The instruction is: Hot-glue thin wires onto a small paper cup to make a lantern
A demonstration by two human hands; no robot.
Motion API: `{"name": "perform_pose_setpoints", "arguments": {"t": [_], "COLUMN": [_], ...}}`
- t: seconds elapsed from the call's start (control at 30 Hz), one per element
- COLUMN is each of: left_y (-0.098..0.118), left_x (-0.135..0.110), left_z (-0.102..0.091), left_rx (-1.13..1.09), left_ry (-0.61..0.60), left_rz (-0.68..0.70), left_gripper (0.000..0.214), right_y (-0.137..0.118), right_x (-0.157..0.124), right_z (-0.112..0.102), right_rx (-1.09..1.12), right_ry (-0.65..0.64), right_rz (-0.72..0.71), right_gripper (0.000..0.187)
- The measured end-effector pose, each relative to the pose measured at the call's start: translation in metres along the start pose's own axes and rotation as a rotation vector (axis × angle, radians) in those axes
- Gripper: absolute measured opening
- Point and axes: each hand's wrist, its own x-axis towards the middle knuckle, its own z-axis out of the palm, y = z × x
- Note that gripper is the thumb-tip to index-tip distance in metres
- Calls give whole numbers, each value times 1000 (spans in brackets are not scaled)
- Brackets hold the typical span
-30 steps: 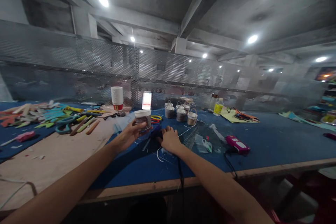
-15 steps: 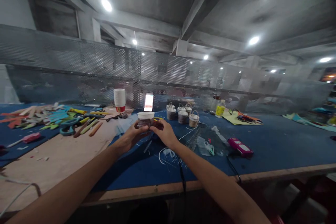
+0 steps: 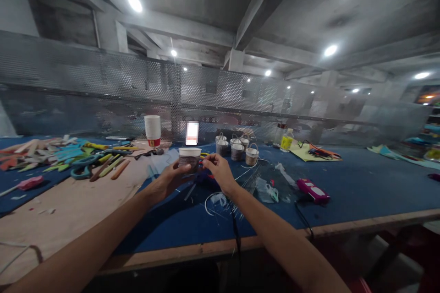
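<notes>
A paper cup (image 3: 189,153) with a white rim and a dark brown wrapped side stands upright in my left hand (image 3: 172,177), whose thumb lies across its front. Just right of the cup, my right hand (image 3: 219,171) is closed in a pinch. Whatever its fingertips hold, if anything, is too small to make out. Behind the hands a yellow-handled tool (image 3: 204,154) shows in part. Small bucket-like cups with looped handles (image 3: 237,151) stand beyond my right hand, some wrapped in grey and a tan one (image 3: 252,157) in front.
Left are stacked white cups (image 3: 152,129), scissors (image 3: 82,168) and several coloured strips (image 3: 65,150). A lit phone screen (image 3: 192,133) stands behind the cup. Right lie thin wires (image 3: 237,194), a magenta device (image 3: 312,191) and a yellow bottle (image 3: 286,141). A perforated metal screen (image 3: 213,89) backs the table.
My right hand has drawn slightly away from the cup, its fingers now higher and apart from the cup's side. My left hand keeps its hold. The whole view has shifted a little.
</notes>
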Motion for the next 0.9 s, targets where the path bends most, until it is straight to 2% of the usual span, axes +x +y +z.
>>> {"name": "perform_pose_setpoints", "arguments": {"t": [0.17, 0.43, 0.9], "left_y": [-2, 1, 1], "left_x": [0, -2, -2], "left_z": [-2, 0, 2], "left_rx": [17, -7, -2], "left_ry": [-5, -7, -32], "left_rz": [-4, -23, -51], "left_gripper": [51, 44, 44], "right_y": [-6, -8, -4], "right_x": [-1, -1, 1], "right_z": [-2, -4, -7], "right_rx": [57, 27, -40], "right_ry": [-5, 26, 57], "right_rz": [3, 12, -17], "right_gripper": [27, 29, 26]}}
